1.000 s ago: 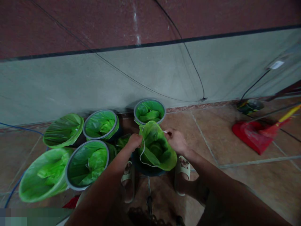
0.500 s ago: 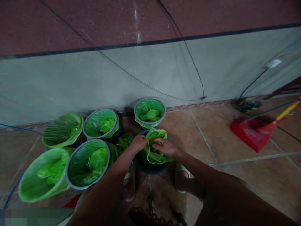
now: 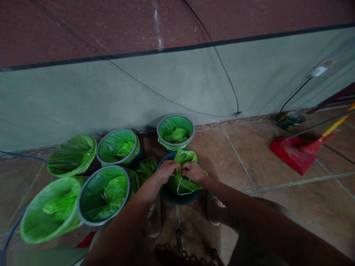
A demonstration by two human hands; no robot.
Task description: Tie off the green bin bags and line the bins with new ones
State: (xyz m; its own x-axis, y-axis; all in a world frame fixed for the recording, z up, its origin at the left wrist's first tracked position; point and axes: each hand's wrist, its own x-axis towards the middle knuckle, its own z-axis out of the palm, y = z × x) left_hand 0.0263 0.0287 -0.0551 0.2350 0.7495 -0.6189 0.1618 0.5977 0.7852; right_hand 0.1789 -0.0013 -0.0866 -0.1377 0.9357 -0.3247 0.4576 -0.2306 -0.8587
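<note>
A dark blue bucket (image 3: 177, 199) stands on the floor between my feet, with a green plastic bag (image 3: 184, 183) inside it. My left hand (image 3: 166, 171) and my right hand (image 3: 192, 171) meet over the bucket. Both pinch the gathered top of the green bag, fingers closed on it. A thin white drawstring (image 3: 180, 186) hangs from the bag below my hands.
Several other buckets lined with green bags stand to the left and behind, such as one (image 3: 104, 194) near my left arm and one (image 3: 175, 131) by the grey wall (image 3: 138, 92). A red dustpan (image 3: 294, 153) lies on the tiled floor at right. Cables run along the wall.
The bag was held wide open and raised; now my hands have come together and lowered, bunching its top over the bucket.
</note>
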